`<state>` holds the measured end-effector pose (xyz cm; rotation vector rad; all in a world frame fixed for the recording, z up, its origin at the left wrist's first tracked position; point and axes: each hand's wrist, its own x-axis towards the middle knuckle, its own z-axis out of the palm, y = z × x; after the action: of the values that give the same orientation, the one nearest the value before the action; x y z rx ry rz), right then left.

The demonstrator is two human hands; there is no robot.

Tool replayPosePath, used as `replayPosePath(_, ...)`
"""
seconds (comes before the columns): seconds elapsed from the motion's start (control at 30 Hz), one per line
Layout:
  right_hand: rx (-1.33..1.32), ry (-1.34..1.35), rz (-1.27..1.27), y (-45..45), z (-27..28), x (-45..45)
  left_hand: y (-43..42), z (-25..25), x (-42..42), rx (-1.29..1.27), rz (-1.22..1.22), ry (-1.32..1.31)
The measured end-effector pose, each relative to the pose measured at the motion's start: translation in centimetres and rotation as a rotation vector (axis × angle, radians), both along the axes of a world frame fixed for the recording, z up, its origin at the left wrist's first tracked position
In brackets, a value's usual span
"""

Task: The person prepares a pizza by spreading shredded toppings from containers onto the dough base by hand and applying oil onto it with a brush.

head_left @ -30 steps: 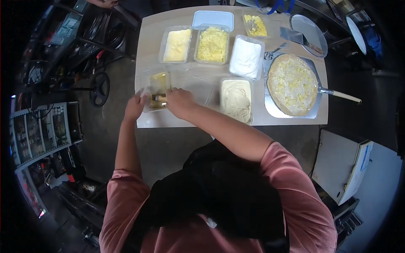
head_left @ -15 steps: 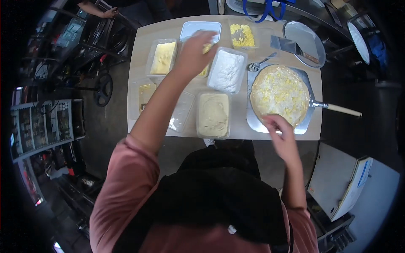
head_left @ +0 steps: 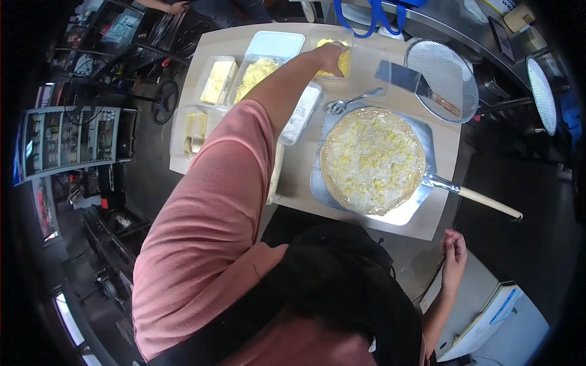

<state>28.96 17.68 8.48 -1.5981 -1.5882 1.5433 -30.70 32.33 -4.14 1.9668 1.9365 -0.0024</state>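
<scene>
My left hand (head_left: 331,60) reaches down into a clear tub of yellow crumbly bits (head_left: 323,44) at the back of the table; its fingertips are hidden among them. Off the table's front right edge hangs my right hand (head_left: 453,251), fingers loosely bent and nothing in them. A round, flat dough (head_left: 373,161) topped with white and yellow bits lies on a metal peel (head_left: 418,204) with a pale wooden handle (head_left: 490,204). Behind the dough rests a metal spoon (head_left: 357,100). My left forearm partly covers a tub of white stuff (head_left: 303,116).
Tubs with a pale yellow block (head_left: 218,81) and yellow shreds (head_left: 256,76) stand at the left, near a white lid (head_left: 274,46). A scraper (head_left: 400,78) with a wooden handle overlaps a round mesh screen (head_left: 448,67) at the back right. Another person's hand (head_left: 177,7) shows at the top left.
My left hand has moved right from above the left tubs into the tub of yellow bits. My right hand has left the dough's edge, moving right and off the table. The view has turned.
</scene>
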Motion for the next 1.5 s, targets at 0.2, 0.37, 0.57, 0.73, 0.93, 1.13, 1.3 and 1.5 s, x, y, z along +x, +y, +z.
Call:
replayPosePath(0.2, 0.006, 0.019, -0.024, 1.2, -1.7, 0.9, -0.5, 0.2, 1.1, 0.081, 0.027, 0.040)
replayPosePath(0.37, -0.044, 0.023, 0.020, 1.0, -2.4, -0.3, -0.3, -1.9, 0.4, 0.106, 0.048, 0.033)
replayPosePath(0.57, -0.025, -0.017, 0.037, 0.7, -2.2, -1.7, -1.1, -0.6, 0.3, 0.121, 0.019, -0.079)
replayPosePath(0.73, -0.042, 0.001, 0.061, 0.4, -2.5, -3.4, -1.7, -1.1, 2.1, 0.182, 0.006, 0.037)
replayPosePath(0.93, -0.043, -0.035, 0.053, -0.6, -2.7, -3.3, -0.3, -2.1, 0.7, 0.072, 0.055, 0.043)
replayPosePath(1.13, -0.021, 0.024, 0.000, -0.7, -3.1, -2.8, 0.0, -1.8, -2.8, -0.020, 0.352, -0.289)
replayPosePath(1.3, -0.020, 0.007, 0.079, 0.5, -2.7, -5.5, 0.3, -0.4, -3.5, -0.067, 0.420, -0.234)
replayPosePath(1.5, 0.001, 0.073, 0.130, 1.6, -2.3, -8.1, 0.4, 1.2, -2.8, -0.120, 0.543, -0.313)
